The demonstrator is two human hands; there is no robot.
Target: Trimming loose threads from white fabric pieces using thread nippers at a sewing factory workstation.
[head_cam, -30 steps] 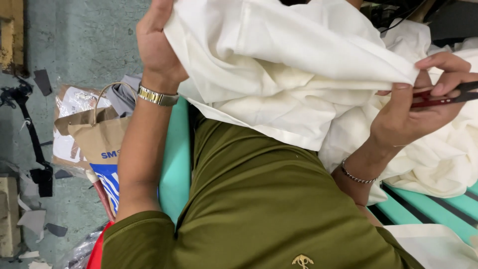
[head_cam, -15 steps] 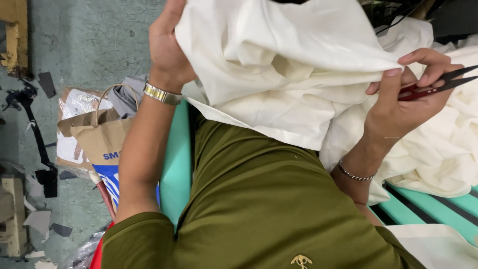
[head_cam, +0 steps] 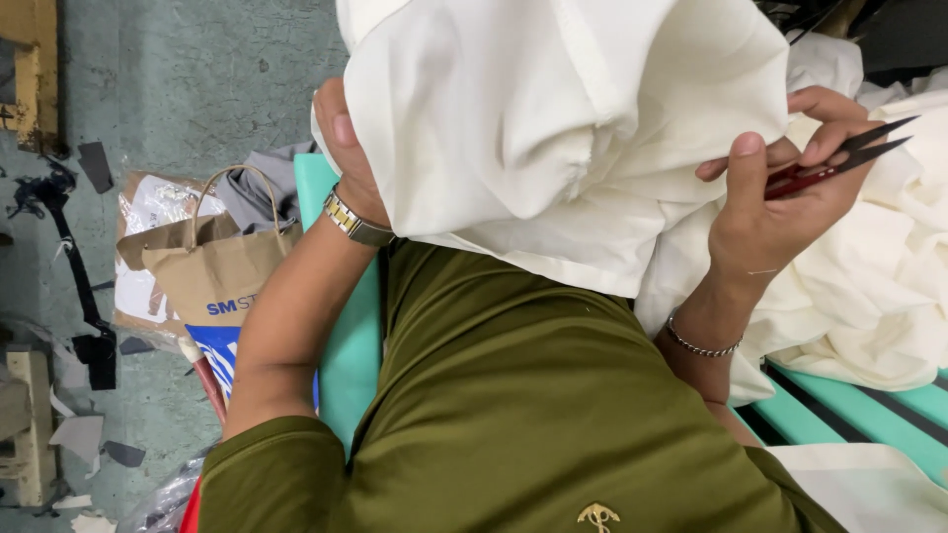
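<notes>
Grey concrete floor (head_cam: 178,59) at 9 o'clock carries a brown paper bag (head_cam: 212,276). Cream fabric (head_cam: 553,128) is raised at 12 o'clock. Left hand (head_cam: 346,148) is closed on its edge, partly hidden. Right hand (head_cam: 775,197) at 2 o'clock grips red-handled thread snips (head_cam: 839,158), fingers touching the fabric.

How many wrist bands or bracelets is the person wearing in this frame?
2. A gold-and-silver watch band sits on the left wrist, just below the cream fabric. A thin silver chain bracelet circles the right wrist, under the right hand gripping red thread snips.
</notes>
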